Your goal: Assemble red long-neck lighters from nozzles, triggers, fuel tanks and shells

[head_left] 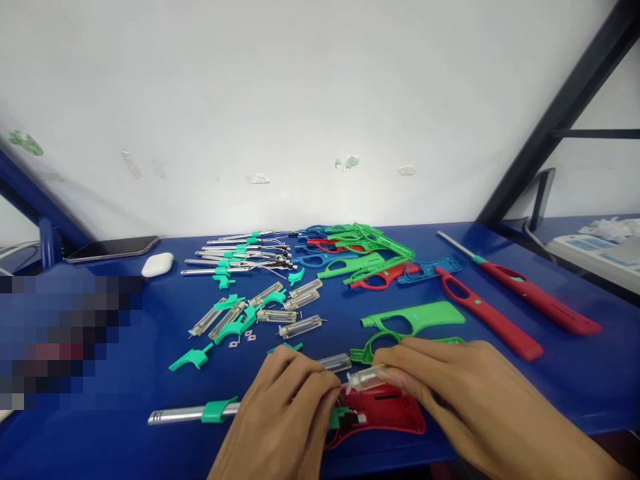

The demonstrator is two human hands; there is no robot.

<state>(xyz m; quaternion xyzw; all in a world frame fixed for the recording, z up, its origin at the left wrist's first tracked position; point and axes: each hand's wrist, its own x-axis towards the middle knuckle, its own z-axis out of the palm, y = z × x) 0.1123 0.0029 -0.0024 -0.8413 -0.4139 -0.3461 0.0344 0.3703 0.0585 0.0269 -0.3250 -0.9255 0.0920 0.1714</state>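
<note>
My left hand (285, 410) is closed on a red lighter shell half (395, 410) near the front edge of the table. A metal lighter tube (177, 415) with a teal collar (217, 410) sticks out to the left of that hand. Teal and black parts (345, 419) sit inside the shell, partly covered by my fingers. Between the thumb and fingers of my right hand (460, 383) is a clear lighter fuel tank (365, 379), held just above the shell. Another clear tank (336, 363) lies behind my left fingertips.
Loose clear tanks (300, 327) and teal triggers (193, 358) lie at centre left, behind them metal tubes with wires (235, 253). Green shell halves (425, 318) lie beyond my right hand, red ones (500, 327) to the right. A phone (113, 248) and white earbud case (158, 265) are at the left.
</note>
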